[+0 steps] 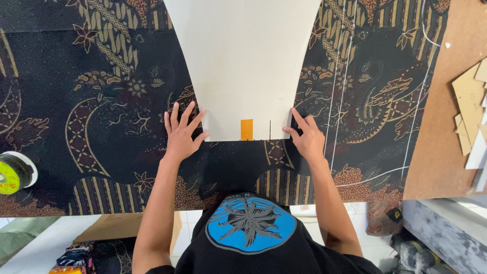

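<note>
A white paper pattern piece with curved sides lies on dark batik fabric printed in gold and brown. A small orange tape strip marks its near edge. My left hand rests flat with fingers spread on the pattern's near left corner and the cloth beside it. My right hand presses its fingertips on the near right corner. Neither hand holds anything. White chalk lines run along the fabric to the right of the pattern.
A roll of tape with a yellow-green core sits at the left edge. Brown cardboard pattern pieces lie on the brown tabletop at the right. Below the table edge are cloth bundles on a pale floor.
</note>
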